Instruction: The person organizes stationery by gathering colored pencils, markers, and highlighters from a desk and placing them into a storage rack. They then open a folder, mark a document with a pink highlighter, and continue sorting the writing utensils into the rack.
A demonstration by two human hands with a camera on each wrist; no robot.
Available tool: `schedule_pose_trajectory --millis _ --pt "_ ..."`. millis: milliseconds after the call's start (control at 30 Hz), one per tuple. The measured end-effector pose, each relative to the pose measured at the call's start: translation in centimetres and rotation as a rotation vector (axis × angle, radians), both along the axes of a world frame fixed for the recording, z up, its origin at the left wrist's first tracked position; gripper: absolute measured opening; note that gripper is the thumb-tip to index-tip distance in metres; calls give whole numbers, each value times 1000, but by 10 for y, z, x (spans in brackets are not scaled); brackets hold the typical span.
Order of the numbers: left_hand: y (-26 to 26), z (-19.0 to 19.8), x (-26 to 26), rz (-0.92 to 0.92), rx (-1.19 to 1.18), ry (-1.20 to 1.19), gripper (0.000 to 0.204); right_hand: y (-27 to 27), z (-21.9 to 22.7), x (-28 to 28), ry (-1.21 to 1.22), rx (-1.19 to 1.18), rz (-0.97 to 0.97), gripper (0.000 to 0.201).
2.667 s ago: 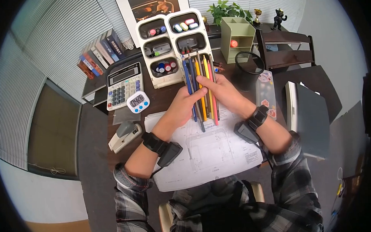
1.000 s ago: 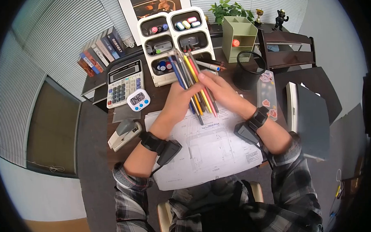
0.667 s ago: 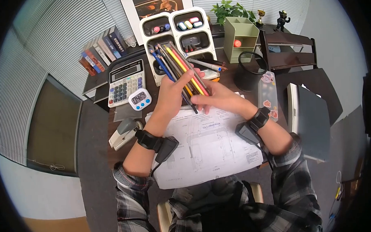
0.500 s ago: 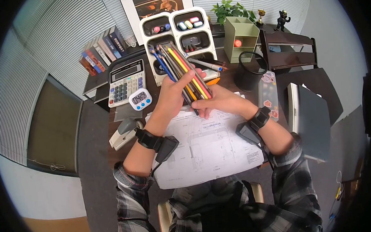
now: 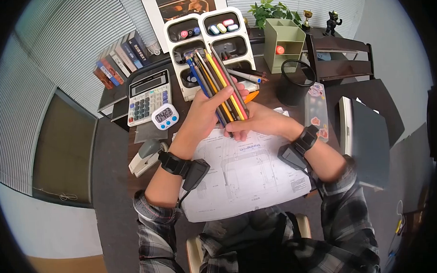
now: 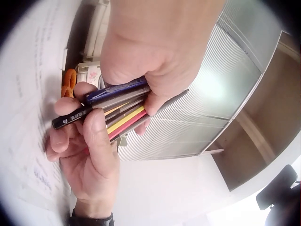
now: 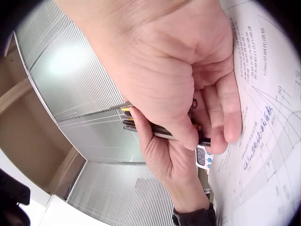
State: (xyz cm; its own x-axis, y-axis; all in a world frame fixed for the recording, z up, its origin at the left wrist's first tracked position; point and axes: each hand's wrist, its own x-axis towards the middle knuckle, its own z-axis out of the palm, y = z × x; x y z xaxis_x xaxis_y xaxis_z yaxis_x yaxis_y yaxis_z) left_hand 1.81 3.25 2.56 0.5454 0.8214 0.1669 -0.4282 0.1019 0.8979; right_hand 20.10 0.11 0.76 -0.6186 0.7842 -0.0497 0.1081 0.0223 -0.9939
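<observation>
A bundle of several colored pencils (image 5: 218, 83) slants up and to the left over the desk, with blue, black, yellow and red barrels among them. My left hand (image 5: 202, 114) grips the middle of the bundle, thumb across the top. At the lower ends, my right hand (image 5: 265, 120) holds the pencils between thumb and fingers. In the left wrist view, the right thumb (image 6: 96, 134) lies over the barrels, and a black pencil end (image 6: 70, 117) sticks out past the fingers. The right wrist view shows the right palm (image 7: 174, 70) hiding most of the bundle.
Behind the pencils stands a white organizer (image 5: 203, 45) with markers in its compartments. A black mesh pen cup (image 5: 295, 85) and a green holder (image 5: 283, 43) are to the right. Printed drawings (image 5: 249, 183) lie below; a timer (image 5: 165, 116), calculator (image 5: 147, 98) and stapler (image 5: 147, 158) are left.
The bundle has tilted leftward from nearly upright. My right hand has shifted down to the pencils' lower ends, while my left thumb now lies across the middle. An orange item by the organizer came into sight.
</observation>
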Motion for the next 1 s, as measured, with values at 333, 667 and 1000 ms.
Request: schedule_pose_trajectory --millis 333,667,1000 --pt "-1 3 -1 -24 37 39 36 -2 -2 -3 4 46 -21 24" --pt "-5 6 0 -61 36 85 38 -1 -5 -7 -30 134 -129 30" --pt "-7 9 -1 -79 64 90 41 0 -9 -6 15 147 -145 29"
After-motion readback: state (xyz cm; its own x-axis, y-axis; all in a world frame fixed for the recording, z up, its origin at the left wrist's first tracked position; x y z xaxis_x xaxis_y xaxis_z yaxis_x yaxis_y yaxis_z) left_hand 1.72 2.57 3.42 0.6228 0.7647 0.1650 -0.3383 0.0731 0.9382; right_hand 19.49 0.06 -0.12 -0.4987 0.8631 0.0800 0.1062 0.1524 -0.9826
